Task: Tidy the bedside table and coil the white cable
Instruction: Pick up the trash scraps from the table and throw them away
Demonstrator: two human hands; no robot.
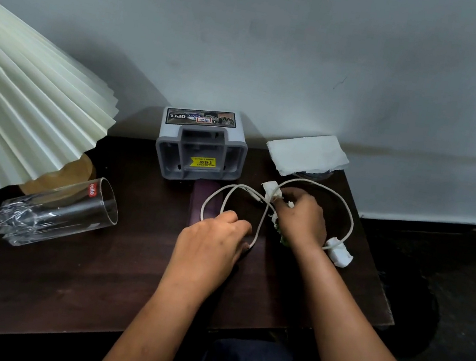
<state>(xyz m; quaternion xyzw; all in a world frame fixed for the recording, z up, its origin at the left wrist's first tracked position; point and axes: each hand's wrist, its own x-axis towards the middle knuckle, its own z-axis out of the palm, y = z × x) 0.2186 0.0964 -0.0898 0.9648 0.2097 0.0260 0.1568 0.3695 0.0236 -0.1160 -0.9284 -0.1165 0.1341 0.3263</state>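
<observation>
The white cable lies in loose loops on the dark wooden bedside table, ending in a white plug at the right. My left hand pinches the cable's lower loop near the table's middle. My right hand is closed on crumpled white tissue scraps, with something green showing under its palm. A clear drinking glass lies on its side at the left.
A grey plastic box stands upside down at the back by the wall. A folded white tissue lies at the back right corner. A pleated cream lampshade overhangs the left side. A dark purple flat object lies under the cable.
</observation>
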